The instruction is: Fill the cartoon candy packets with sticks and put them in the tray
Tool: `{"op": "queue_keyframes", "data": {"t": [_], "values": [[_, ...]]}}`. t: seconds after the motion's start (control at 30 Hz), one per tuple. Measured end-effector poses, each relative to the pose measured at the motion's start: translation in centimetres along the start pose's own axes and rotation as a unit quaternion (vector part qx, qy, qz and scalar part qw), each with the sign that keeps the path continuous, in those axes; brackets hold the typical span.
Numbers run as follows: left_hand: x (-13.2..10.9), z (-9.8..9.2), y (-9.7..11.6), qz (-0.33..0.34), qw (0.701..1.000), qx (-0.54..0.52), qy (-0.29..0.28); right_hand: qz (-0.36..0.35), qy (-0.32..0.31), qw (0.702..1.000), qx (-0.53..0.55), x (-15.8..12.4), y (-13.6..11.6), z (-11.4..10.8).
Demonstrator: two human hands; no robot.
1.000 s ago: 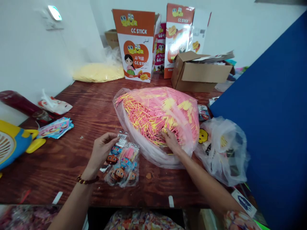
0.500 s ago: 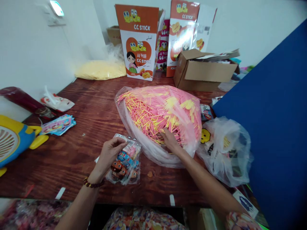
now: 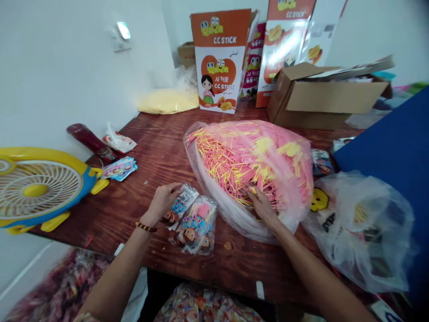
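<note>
A large clear plastic bag (image 3: 214, 210) lies open on the table, full of thin pink and yellow sticks (image 3: 217, 161). My right hand (image 3: 263, 208) reaches in at its near side, fingers closed around a few sticks whose yellow ends show by the fingertips. To the left, my left hand (image 3: 164, 201) pinches the top edge of a small clear printed packet (image 3: 184, 199) with a cartoon face. Beside that packet lie several similar packets (image 3: 197, 226), overlapping, with pink sticks visible in the top one.
At the left are a yellow and blue fan (image 3: 36, 190), printed sachets (image 3: 119, 168), a tissue pack (image 3: 119, 141) and a dark red bottle (image 3: 90, 139). Behind stand printed cartons (image 3: 219, 62) and an open cardboard box (image 3: 331, 96). A white plastic bag (image 3: 365, 228) lies at the right.
The view has turned left, so things sit further right. My left hand has drawn one packet left, apart from the others. My right hand stays in the bag, with yellow stick ends at its fingertips.
</note>
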State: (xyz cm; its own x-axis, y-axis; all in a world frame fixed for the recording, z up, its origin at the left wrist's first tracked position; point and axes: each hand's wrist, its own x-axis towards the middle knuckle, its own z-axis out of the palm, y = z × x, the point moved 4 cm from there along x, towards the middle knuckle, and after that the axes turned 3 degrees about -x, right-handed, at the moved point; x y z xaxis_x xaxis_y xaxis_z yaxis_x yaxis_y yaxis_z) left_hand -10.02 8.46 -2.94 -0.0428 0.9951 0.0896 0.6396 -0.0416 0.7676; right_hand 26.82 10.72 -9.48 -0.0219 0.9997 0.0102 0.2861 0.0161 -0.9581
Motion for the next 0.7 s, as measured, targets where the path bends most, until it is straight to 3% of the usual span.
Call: {"op": "queue_keyframes", "data": {"t": [0.17, 0.33, 0.53, 0.7], "values": [[-0.6, -0.7, -0.6, -0.008, 0.999, 0.017, 0.037, -0.02, 0.035, 0.998, 0.044, 0.2, -0.9, -0.8], [-0.6, -1.8, 2.2, -0.05, 0.985, -0.149, 0.068, -0.041, 0.057, 0.993, 0.097, 0.0, -5.6, -0.2], [-1.3, 1.6, 8.0, -0.086, 0.946, -0.309, -0.051, -0.099, -0.068, 0.981, 0.151, -1.6, -13.5, 3.5], [-2.5, 3.9, 10.5, -0.057, 0.94, -0.312, -0.122, -0.175, -0.11, 0.978, 0.014, -2.3, -16.0, 3.9]]}}
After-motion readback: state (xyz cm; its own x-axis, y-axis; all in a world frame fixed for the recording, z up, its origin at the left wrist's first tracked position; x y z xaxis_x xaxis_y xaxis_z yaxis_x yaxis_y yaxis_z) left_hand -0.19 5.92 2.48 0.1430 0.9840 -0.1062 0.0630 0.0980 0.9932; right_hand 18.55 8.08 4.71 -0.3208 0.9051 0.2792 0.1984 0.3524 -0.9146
